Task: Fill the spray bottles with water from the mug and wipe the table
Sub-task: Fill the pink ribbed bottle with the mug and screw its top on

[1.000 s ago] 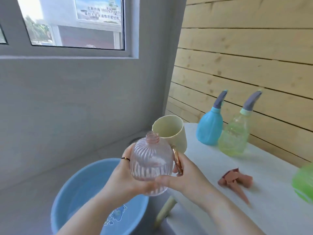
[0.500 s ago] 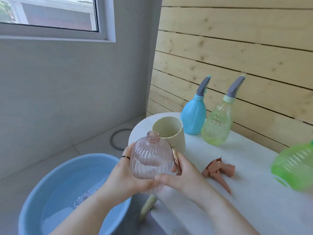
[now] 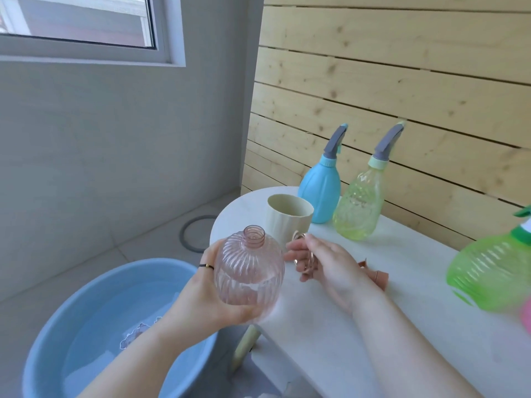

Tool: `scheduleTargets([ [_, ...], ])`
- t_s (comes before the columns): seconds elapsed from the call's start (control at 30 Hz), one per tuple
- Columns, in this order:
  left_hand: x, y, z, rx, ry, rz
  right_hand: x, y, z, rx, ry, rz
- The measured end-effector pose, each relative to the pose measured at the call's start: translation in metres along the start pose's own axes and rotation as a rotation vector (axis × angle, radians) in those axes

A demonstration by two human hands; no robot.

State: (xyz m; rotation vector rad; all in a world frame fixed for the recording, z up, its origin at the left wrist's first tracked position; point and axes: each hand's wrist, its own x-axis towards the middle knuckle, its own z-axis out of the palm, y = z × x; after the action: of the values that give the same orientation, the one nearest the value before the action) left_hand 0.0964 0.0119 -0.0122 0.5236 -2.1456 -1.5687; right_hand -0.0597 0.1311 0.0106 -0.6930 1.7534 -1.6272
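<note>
My left hand [image 3: 201, 294] grips a clear pink ribbed spray bottle [image 3: 248, 271] from below. The bottle is upright, has no cap, and hangs just off the table's left end, with some water in its lower part. My right hand [image 3: 330, 268] curls round the gold ring handle of the cream mug [image 3: 287, 219], which stands upright at the table's left end, right behind the bottle. The bottle's pink spray head [image 3: 379, 275] lies on the white table [image 3: 373, 340], partly hidden by my right hand.
A blue spray bottle [image 3: 319, 193] and a yellow-green one [image 3: 359, 214] stand capped by the wooden wall. A green bottle [image 3: 491, 271] lies at the right edge. On the floor to the left is a blue basin [image 3: 71, 311] of water.
The mug has come away from the pink bottle and gone down and back to the tabletop. My right hand is still on its handle. The view has shifted left and down.
</note>
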Motion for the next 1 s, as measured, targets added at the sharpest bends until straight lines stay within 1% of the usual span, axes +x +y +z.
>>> scheduleTargets([
  [0.1, 0.0, 0.001, 0.0, -0.018, -0.015, 0.017, 0.006, -0.002, 0.002, -0.026, -0.037, 0.048],
  [0.17, 0.0, 0.001, 0.0, -0.017, -0.021, 0.02, 0.007, -0.001, 0.005, -0.024, -0.024, 0.071],
  [0.23, 0.0, 0.001, -0.001, -0.035, -0.025, 0.015, 0.008, 0.0, 0.006, -0.023, 0.024, 0.071],
  [0.3, -0.001, 0.002, 0.001, -0.056, -0.021, 0.015, 0.007, 0.0, 0.007, -0.072, 0.074, 0.048],
  [0.5, -0.001, 0.008, 0.01, -0.054, 0.101, 0.018, 0.004, 0.001, 0.008, -0.276, 0.149, 0.007],
  [0.67, -0.002, 0.012, 0.012, -0.077, 0.136, 0.012, -0.002, -0.005, 0.002, -0.286, 0.201, 0.003],
  [0.77, -0.002, 0.011, 0.011, -0.074, 0.13, 0.0, -0.012, -0.01, -0.014, -0.358, 0.298, 0.037],
  [0.8, -0.001, 0.011, 0.011, -0.075, 0.127, 0.001, -0.015, -0.012, -0.022, -0.428, 0.332, 0.034],
  [0.83, -0.002, 0.011, 0.011, -0.071, 0.121, 0.001, -0.02, -0.013, -0.032, -0.559, 0.342, 0.016],
  [0.87, -0.002, 0.011, 0.01, -0.063, 0.117, 0.005, -0.024, -0.016, -0.042, -0.751, 0.325, 0.017],
  [0.93, -0.002, 0.01, 0.01, -0.045, 0.113, 0.015, -0.03, -0.017, -0.062, -1.105, 0.261, 0.082],
  [1.0, -0.002, 0.009, 0.008, -0.032, 0.111, 0.02, -0.036, -0.014, -0.074, -1.267, 0.193, 0.196],
])
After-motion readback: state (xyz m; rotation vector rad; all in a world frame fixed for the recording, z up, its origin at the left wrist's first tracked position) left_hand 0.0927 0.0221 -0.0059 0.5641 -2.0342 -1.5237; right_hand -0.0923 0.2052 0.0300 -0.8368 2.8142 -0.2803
